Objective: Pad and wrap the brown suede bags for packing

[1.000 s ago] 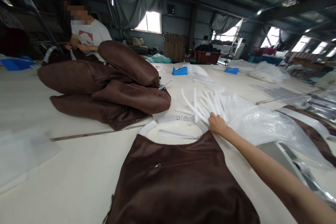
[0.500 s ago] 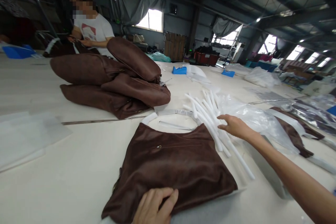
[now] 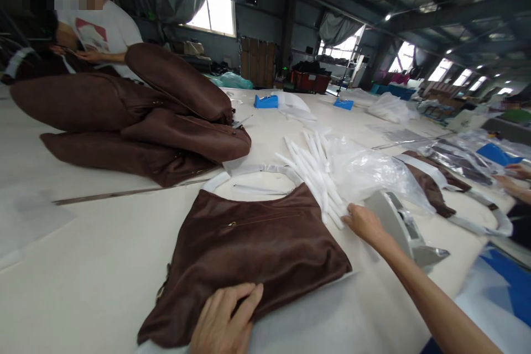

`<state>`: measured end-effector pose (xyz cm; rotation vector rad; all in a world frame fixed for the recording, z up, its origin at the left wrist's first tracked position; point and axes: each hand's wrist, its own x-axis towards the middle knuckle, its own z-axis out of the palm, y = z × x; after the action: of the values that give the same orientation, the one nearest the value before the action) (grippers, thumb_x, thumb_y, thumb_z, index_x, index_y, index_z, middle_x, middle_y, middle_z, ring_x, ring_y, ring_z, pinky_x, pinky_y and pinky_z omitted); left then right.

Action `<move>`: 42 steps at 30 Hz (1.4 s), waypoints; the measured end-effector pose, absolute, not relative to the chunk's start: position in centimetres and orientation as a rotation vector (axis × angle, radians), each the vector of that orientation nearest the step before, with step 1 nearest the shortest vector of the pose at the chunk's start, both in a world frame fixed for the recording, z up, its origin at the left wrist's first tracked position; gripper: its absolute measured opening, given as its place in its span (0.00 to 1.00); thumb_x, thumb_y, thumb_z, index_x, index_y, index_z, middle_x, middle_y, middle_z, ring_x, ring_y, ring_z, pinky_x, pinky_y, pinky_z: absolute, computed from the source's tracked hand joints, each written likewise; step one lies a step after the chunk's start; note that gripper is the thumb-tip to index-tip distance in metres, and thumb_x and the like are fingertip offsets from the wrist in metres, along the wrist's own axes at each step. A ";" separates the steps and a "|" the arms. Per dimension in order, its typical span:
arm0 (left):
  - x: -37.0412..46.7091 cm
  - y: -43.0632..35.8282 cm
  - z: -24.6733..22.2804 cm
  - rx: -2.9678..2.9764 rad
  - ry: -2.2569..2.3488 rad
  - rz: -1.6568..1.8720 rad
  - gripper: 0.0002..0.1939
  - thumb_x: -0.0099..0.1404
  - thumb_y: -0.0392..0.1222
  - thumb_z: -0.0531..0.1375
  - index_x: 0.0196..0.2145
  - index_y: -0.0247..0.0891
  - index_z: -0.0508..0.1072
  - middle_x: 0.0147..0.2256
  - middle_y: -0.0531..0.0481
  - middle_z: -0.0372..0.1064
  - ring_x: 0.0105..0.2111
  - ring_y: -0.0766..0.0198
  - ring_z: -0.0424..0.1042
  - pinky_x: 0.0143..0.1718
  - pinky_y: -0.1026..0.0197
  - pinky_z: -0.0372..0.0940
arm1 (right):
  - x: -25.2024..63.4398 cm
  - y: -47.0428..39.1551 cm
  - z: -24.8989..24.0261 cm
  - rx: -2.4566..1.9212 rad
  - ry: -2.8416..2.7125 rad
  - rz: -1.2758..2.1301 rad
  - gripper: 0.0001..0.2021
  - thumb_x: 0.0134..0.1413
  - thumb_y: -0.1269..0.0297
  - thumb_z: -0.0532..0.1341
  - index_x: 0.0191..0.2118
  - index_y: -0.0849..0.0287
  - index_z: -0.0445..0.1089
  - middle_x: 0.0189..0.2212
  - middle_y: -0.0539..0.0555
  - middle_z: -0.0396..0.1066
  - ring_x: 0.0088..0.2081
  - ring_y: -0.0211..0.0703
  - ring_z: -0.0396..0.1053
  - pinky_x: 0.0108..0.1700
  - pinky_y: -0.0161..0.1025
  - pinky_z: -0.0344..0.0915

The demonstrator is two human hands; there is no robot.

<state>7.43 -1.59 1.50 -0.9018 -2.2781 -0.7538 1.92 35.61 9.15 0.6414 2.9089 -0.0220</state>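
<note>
A brown leather handbag (image 3: 249, 254) with a zipped front pocket lies on white tissue paper (image 3: 311, 321). Its strap, wrapped in white, curves away at the top. My left hand (image 3: 226, 315) rests on the bag's lower part, fingers laid over the leather. Just beyond the bag's right side, my right hand (image 3: 365, 224) is pinched at the near end of a bundle of thin white strips (image 3: 311, 171); its fingers partly hide the grip. A clear plastic bag (image 3: 373, 171) touches the bundle.
Several stuffed brown bags (image 3: 166, 116) are piled at the back left. A grey tape dispenser (image 3: 394, 221) stands beside my right forearm. Blue dispensers (image 3: 265, 101) sit farther back. Another wrapped brown bag (image 3: 431, 188) lies right. A co-worker (image 3: 99, 33) stands behind the pile; another person's hands (image 3: 514, 182) show at right.
My right hand has come down and nearer, its fingers closing at the strip ends. The long strip that stuck out there no longer shows. The view has turned right; my left hand stays on the bag.
</note>
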 end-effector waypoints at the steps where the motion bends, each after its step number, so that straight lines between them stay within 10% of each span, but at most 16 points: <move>1: 7.4 -1.5 1.6 -0.894 -2.283 -0.741 0.20 0.69 0.28 0.49 0.50 0.43 0.74 0.40 0.48 0.73 0.39 0.63 0.71 0.41 0.61 0.64 | 2.2 36.0 9.4 0.654 2.907 -0.055 0.09 0.58 0.63 0.57 0.38 0.61 0.70 0.37 0.64 0.75 0.40 0.55 0.73 0.36 0.40 0.60; 8: 7.6 -0.8 3.4 -0.889 -2.310 -0.690 0.18 0.66 0.28 0.50 0.47 0.40 0.74 0.38 0.48 0.72 0.36 0.61 0.69 0.38 0.59 0.64 | 8.5 39.3 13.2 0.612 2.842 -0.772 0.13 0.52 0.54 0.60 0.23 0.56 0.67 0.22 0.50 0.67 0.29 0.44 0.67 0.31 0.37 0.60; 19: 6.6 -0.2 8.4 -0.826 -2.790 -0.814 0.11 0.66 0.32 0.57 0.44 0.41 0.74 0.38 0.51 0.71 0.40 0.59 0.69 0.40 0.59 0.63 | 23.3 34.8 9.8 1.019 2.038 -2.297 0.21 0.30 0.49 0.75 0.30 0.57 0.75 0.15 0.49 0.62 0.15 0.33 0.54 0.17 0.34 0.52; 29: 5.7 -0.1 11.1 -0.877 -2.957 -0.833 0.05 0.68 0.39 0.57 0.38 0.41 0.74 0.34 0.53 0.70 0.37 0.62 0.71 0.37 0.62 0.61 | 16.5 14.9 7.6 0.741 1.273 -2.474 0.22 0.35 0.52 0.76 0.29 0.66 0.74 0.30 0.62 0.78 0.28 0.45 0.76 0.28 0.36 0.72; 42: 7.1 -2.0 6.6 -1.181 -2.513 -0.736 0.15 0.67 0.29 0.52 0.47 0.37 0.74 0.40 0.46 0.71 0.40 0.59 0.66 0.41 0.59 0.64 | 11.7 8.8 5.4 0.676 1.126 -2.547 0.15 0.37 0.60 0.69 0.31 0.61 0.69 0.22 0.53 0.75 0.28 0.46 0.76 0.35 0.46 0.74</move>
<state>7.12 -1.97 6.62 -1.1809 -2.5132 -0.7356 11.70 8.82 5.38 0.6762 1.1259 -2.5468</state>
